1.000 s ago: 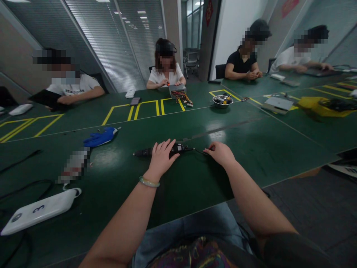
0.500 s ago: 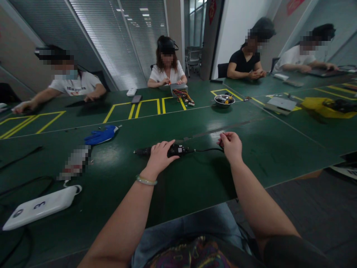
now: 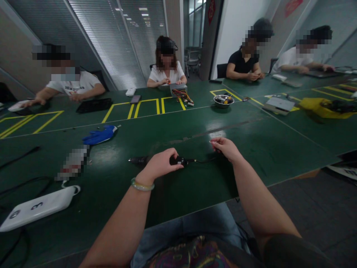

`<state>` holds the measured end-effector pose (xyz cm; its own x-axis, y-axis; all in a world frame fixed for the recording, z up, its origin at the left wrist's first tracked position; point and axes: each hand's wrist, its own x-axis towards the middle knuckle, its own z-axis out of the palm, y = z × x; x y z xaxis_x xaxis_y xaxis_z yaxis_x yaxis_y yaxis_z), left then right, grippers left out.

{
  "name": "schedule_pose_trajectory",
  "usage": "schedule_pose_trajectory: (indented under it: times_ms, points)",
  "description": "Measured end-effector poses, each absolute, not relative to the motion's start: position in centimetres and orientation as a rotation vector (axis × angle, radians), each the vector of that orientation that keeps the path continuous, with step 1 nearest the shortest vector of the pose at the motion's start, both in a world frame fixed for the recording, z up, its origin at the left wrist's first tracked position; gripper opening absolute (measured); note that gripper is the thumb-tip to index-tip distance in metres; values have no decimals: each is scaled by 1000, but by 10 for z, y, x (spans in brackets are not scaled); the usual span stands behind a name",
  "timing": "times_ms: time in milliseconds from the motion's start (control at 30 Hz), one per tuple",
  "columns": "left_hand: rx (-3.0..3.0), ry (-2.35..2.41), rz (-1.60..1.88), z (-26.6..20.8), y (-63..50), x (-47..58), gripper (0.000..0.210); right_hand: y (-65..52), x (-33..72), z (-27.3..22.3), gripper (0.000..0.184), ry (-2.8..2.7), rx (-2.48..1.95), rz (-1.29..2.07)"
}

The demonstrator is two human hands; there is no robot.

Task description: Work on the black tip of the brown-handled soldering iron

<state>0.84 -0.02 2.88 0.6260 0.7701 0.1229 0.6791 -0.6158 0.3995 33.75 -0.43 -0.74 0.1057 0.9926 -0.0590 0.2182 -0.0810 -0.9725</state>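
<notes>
— What have our hands got hold of?

— Our left hand [image 3: 160,163] is curled over a black tool [image 3: 156,160] lying on the green desk [image 3: 181,186]; the fingers wrap its middle, and its dark tip pokes out to the left. Our right hand [image 3: 225,147] is pinched shut on the tool's thin black cord [image 3: 202,161], lifted a little above the desk.

— And where is the tool?

— Near the desk's front edge, straight ahead of us, the cord sagging between our two hands.

— What lies around us?

— A blue glove [image 3: 99,135] further left, a white numbered case [image 3: 36,208] nearer us, and a metal bowl [image 3: 223,100] across the desk, where other people sit.
</notes>
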Motion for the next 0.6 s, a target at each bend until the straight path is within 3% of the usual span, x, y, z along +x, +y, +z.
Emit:
schedule_pose_trajectory:
  times_ms: [133, 367, 600]
  points:
    - [2553, 1087, 389, 27, -1, 11, 50, -5, 337, -7, 44, -1334, -1435, 1067]
    - [2617, 1015, 443, 28, 1, 12, 43, -13, 322, -3, 30, -1626, -1440, 1142]
    - [2689, 1003, 504, 22, -9, 33, 35, -20, 295, 7, 18, -1794, -1625, 455]
